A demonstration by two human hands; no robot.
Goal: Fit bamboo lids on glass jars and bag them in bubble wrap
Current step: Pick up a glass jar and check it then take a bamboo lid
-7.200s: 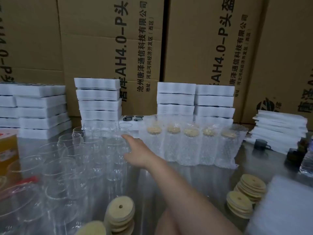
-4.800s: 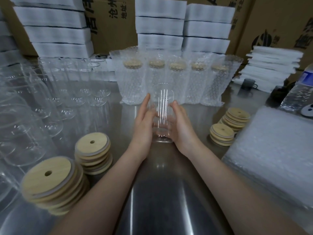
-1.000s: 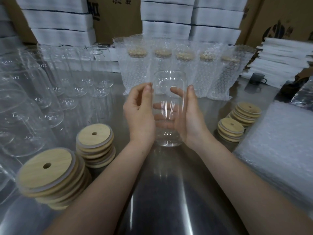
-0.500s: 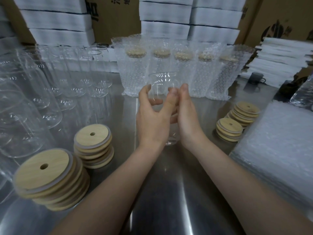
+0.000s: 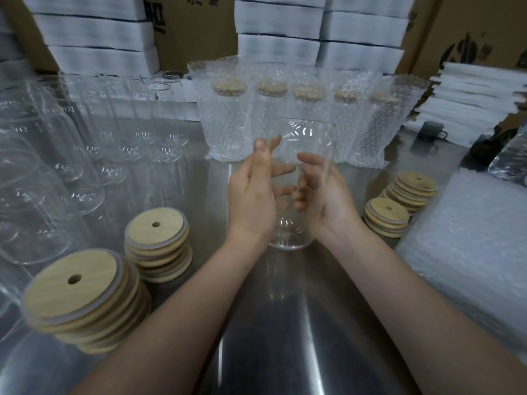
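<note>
Head view is up on my screen. What have you got in the middle?

I see one jar (image 5: pixel 308 138), mouth open, upright with a slight lean, over the worktop (image 5: pixel 285 323). Both hands grip it. The left hand (image 5: pixel 252 195) has its thumb up the near side and its fingers curled round the back, showing through the glass. The right hand (image 5: pixel 325 195) cups the other side, fingers curled in.

Is the base down on the worktop?

I cannot tell from here. The base sits low, between the two wrists.

And round it?

Behind the jar I count five bagged jars (image 5: pixel 228 121) in a row, lids on. Empty jars (image 5: pixel 85 143) crowd the left side. Lids (image 5: pixel 74 283) lie in two stacks at near left. Two more lid stacks (image 5: pixel 387 213) sit at right, just beside a pile of bubble wrap (image 5: pixel 470 238). White foam blocks (image 5: pixel 279 47) stand stacked at the back, against cartons (image 5: pixel 427 32).
</note>
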